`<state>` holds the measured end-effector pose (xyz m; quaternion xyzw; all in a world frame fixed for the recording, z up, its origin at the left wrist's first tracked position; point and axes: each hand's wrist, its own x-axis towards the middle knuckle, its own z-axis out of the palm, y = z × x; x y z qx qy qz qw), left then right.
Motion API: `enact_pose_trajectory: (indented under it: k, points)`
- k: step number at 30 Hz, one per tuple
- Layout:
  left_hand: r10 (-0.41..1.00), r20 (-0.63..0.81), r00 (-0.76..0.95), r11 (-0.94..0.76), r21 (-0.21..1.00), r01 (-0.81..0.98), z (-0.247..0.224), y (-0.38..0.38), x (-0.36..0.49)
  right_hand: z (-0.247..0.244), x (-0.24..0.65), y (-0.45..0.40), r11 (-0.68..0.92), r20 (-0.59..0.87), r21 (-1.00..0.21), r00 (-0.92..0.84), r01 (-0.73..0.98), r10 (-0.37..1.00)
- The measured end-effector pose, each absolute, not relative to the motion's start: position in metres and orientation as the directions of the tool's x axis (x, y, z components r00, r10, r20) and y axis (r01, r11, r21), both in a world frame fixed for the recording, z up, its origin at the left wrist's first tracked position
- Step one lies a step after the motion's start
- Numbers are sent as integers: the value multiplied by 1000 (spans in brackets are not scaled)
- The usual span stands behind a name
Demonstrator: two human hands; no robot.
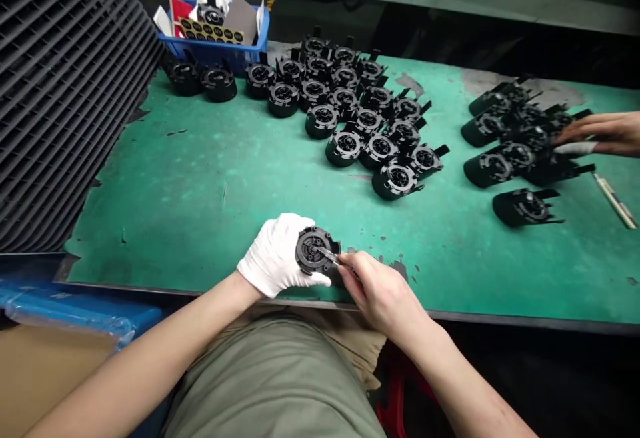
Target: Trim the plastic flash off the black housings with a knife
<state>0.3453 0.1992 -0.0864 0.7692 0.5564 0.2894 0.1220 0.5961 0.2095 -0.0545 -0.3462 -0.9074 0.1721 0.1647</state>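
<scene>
My left hand (277, 255), in a white glove, is wrapped round a round black plastic housing (311, 246) near the table's front edge. The housing's open face with its ringed centre points up toward me. Bare, my right hand (380, 288) pinches a small metal craft knife (330, 255) whose tip reaches the middle of the housing. Whether the tip touches the plastic I cannot tell. Beyond my hands, several similar black housings (345, 147) stand in a slanting cluster on the green tabletop (215, 178), each with an upright tab.
A blue bin (215, 51) with stickers and scraps stands at the back left. Stacked black trays (65, 78) rise at the left. At the right, another person's hand (600, 135) reaches among more black housings (487, 168), and a pen-like tool (615, 201) lies near.
</scene>
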Motion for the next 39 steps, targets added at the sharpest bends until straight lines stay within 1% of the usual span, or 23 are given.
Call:
enact_pose_trajectory:
  k: [3,8,12,15,16,18,20,21,23,25,27,30,32,35,36,37,39]
  points:
    - [941,259,218,-329,540,775,-86,201,345,-52,598,213,726,174,-391,-729,565,662]
    - [954,213,210,-296,568,768,-83,202,345,-45,598,213,766,184,-287,-752,575,634]
    - [959,204,195,-280,596,752,-79,203,346,-43,595,209,753,213,-289,-728,591,652]
    - [959,209,193,-282,610,740,-78,203,347,-41,595,208,744,166,-287,-734,603,659]
    - [958,213,193,-284,611,739,-78,203,347,-40,596,209,744,145,-307,-744,593,653]
    - [956,222,194,-291,610,737,-80,203,346,-38,599,212,727,114,-401,-757,558,643]
    - [949,247,194,-308,609,731,-84,201,344,-36,604,215,683,116,-502,-741,531,661]
    - [945,262,194,-318,608,728,-86,201,344,-36,606,216,668,126,-523,-727,529,675]
    - [936,295,193,-338,600,725,-90,199,343,-36,608,217,685,163,-493,-716,537,679]
    - [932,309,191,-345,588,732,-91,198,343,-36,607,216,731,197,-404,-728,550,656]
    - [935,296,195,-338,581,741,-90,198,344,-37,602,212,758,215,-316,-735,571,643]
    - [945,253,206,-319,585,746,-86,199,345,-38,595,207,751,244,-251,-711,611,660]
    - [947,238,213,-316,601,734,-85,199,342,-37,596,208,756,266,-270,-708,596,654]
    - [935,208,286,-350,655,670,-80,201,332,-35,606,222,767,279,-385,-728,513,626]
    - [927,184,327,-361,673,645,-78,202,327,-35,610,229,776,281,-404,-742,484,609]
    - [917,156,366,-367,688,626,-75,202,322,-35,614,238,795,281,-395,-763,461,582]
    - [899,111,424,-373,700,608,-69,203,313,-37,618,257,850,271,-303,-816,431,510]
